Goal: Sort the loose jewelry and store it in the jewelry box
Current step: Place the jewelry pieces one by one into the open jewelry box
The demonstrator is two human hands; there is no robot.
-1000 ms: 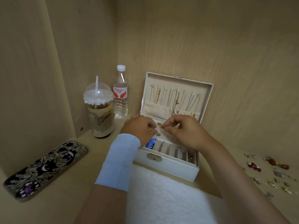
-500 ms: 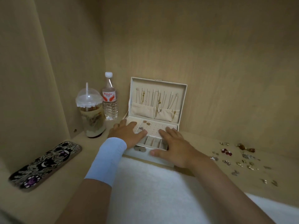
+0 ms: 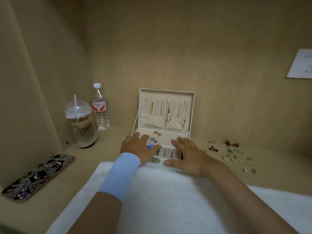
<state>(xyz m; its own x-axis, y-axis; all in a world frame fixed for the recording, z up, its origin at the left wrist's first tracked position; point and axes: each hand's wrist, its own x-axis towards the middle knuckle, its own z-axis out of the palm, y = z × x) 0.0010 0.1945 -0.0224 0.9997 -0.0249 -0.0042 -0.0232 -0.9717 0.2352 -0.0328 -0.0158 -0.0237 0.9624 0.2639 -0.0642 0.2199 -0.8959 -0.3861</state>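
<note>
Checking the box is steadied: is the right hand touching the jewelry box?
Touching. Head view: the right hand lies flat on the tray of the jewelry box, thumb against its front.

Both forearms reached forward from the lower edge of the view, drawing slightly toward each other. The left hand (image 3: 138,147) lay palm down, its fingers (image 3: 144,138) straight and close together, thumb pointing right. A pale blue wristband (image 3: 120,174) wrapped the left wrist. The right hand (image 3: 187,155) lay flat too, fingers slightly spread, thumb stretched leftward.
</note>
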